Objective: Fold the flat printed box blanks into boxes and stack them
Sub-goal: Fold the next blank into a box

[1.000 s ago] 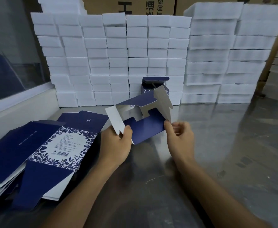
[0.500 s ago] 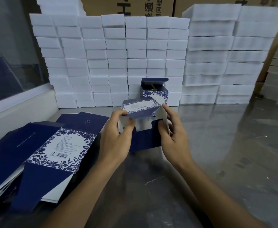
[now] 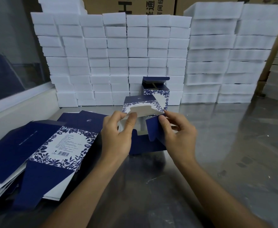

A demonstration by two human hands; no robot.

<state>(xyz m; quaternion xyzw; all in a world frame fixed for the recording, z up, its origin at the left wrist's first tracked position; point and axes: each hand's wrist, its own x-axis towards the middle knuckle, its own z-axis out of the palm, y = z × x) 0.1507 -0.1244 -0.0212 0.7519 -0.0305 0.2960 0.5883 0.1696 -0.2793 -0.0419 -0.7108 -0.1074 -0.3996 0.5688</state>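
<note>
Near left on the steel table lay a fanned pile of flat blanks, navy with a blue floral border round a white panel carrying a barcode and text too small to read. At centre the left hand pinched a flap and the right hand pinched a navy flap of the half-formed box. Beyond stood a folded box, white foam blocks, and cartons printed with Chinese characters, partly cropped.
</note>
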